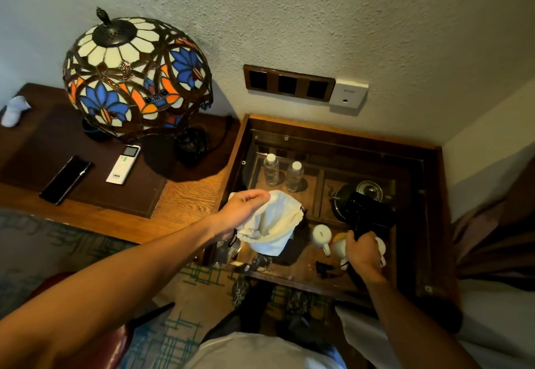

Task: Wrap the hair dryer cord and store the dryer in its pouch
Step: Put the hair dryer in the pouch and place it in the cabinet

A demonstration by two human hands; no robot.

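Observation:
My left hand [241, 209] grips the rim of a white drawstring pouch [275, 224], which hangs open above the glass-topped side table [428, 224]. To its right, my right hand [363, 254] holds the handle of a black hair dryer [366, 211], its body pointing up and away from me. The dryer is beside the pouch, a short gap apart, not inside it. A dark stretch of cord [351, 274] shows just under my right wrist; the remainder of it is hidden.
Under the glass lie two water bottles [283, 172], a white mug [321, 237], a kettle [367, 192] and small items. On the desk at left stand a stained-glass lamp [136, 76], a remote [123, 164] and a phone [66, 179]. Wall sockets [288, 83] are above the table; a bed is at right.

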